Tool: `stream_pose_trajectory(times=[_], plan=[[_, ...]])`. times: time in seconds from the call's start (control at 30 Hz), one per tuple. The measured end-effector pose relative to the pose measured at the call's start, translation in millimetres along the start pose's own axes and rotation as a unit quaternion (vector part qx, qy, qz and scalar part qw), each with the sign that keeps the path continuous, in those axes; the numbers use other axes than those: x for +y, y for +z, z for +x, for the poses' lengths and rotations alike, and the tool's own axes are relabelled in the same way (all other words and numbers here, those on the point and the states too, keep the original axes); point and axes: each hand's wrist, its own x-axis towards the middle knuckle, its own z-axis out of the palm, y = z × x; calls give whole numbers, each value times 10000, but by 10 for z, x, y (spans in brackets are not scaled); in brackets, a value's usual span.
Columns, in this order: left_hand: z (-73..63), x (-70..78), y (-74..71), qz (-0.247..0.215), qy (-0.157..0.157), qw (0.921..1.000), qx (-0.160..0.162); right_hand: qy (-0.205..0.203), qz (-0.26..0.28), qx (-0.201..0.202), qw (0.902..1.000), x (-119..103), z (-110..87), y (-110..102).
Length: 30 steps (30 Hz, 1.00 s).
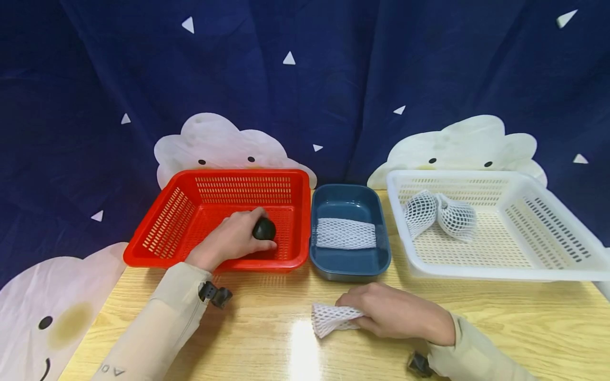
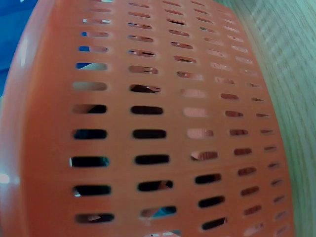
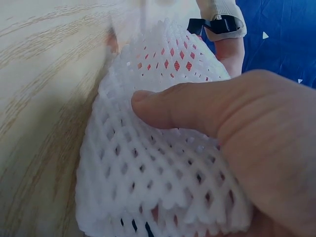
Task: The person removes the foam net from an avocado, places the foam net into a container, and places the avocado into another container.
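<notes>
My left hand (image 1: pixel 236 234) reaches into the red basket (image 1: pixel 300 259) and grips a smooth, dark, round fruit (image 1: pixel 264 229). In the left wrist view the slotted basket wall (image 2: pixel 118 121) fills most of the picture and hides the hand and fruit. Over the table in front, my right hand (image 1: pixel 388 312) holds a white foam net sleeve (image 1: pixel 329 318) by one end. Up close, the thumb lies across the mesh of this sleeve (image 3: pixel 143 168), and its other end flares. The fingers behind the net are mostly hidden.
Between the baskets stands a blue-grey tray (image 1: pixel 350 264) with flat white foam net (image 1: pixel 346 234) in it. At the right is a white basket (image 1: pixel 476 272) with two net-wrapped round things (image 1: pixel 456 218) at its left end. A dark blue curtain (image 1: pixel 333 79) hangs behind the wooden table (image 1: pixel 257 328).
</notes>
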Motion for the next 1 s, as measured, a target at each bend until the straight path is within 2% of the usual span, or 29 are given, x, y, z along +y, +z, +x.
stream_pose_trajectory(times=[0.3, 0.5, 0.77, 1.0], plan=[[37, 9, 69, 10, -111, 9995, -301, -163, -174, 92, 9997, 7, 0, 14], [52, 18, 83, 191, -257, 9983, -489, -103, -148, 48, 9998, 4, 1, 6], [83, 37, 91, 264, -165, 9977, -600, -133, -198, 75, 9997, -6, -3, 7], [100, 29, 109, 248, -228, 9972, -666, -179, -240, 97, 9995, -3, -4, 5]])
